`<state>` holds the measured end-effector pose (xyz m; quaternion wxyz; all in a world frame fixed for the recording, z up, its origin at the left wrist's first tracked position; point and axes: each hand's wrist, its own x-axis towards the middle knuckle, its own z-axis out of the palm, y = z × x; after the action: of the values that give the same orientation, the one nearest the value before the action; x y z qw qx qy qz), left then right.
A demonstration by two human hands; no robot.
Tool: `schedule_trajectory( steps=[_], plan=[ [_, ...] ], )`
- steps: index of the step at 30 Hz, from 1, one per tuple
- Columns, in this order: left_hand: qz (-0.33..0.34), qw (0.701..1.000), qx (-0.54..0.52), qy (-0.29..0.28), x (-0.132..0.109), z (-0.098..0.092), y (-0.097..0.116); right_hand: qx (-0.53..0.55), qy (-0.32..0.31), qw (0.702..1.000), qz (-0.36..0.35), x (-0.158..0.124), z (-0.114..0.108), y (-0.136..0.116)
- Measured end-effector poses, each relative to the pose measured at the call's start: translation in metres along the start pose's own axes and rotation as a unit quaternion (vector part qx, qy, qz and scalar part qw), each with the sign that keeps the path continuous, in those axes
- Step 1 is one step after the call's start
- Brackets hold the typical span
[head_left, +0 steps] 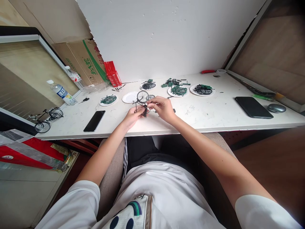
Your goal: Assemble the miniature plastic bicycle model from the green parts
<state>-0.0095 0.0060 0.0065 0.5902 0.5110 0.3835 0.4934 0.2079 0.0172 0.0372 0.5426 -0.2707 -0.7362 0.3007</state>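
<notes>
Between my two hands, above the front part of the white desk, is a small black model bicycle (142, 97) with one spoked wheel pointing up and away. My left hand (133, 116) is closed around its lower frame from the left. From the right, the fingertips of my right hand (162, 108) pinch at the frame near the wheel; any small part between them is too small to make out. A white paper plate (130, 97) lies just behind the bicycle. Another black model bicycle (49, 119) stands at the desk's left end.
Paper plates with green and black parts (179, 91) line the back of the desk (202, 114), beside loose green pieces (170, 83). A phone (94, 121) lies left, a dark phone (253, 107) right. Bottles (62, 93), a red box (112, 74) and a carton (83, 62) stand left.
</notes>
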Motion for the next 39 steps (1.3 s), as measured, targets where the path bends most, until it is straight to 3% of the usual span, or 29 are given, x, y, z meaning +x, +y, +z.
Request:
schedule_trajectory(
  steps=[14, 28, 39],
  plan=[
    [-0.002, 1.0, -0.021, 0.009, 0.0009, -0.0017, -0.0018, 0.015, -0.001, 1.0, 0.019, -0.0007, 0.0002, 0.0032],
    [0.001, 1.0, -0.016, 0.013, -0.0009, 0.0023, 0.001, -0.085, -0.028, 0.991, -0.102, 0.0015, -0.0019, 0.0008],
    [0.009, 1.0, 0.021, 0.02, -0.0001, 0.0025, -0.0034, -0.157, -0.083, 0.974, -0.143, 0.0004, -0.0049, -0.0027]
  ],
)
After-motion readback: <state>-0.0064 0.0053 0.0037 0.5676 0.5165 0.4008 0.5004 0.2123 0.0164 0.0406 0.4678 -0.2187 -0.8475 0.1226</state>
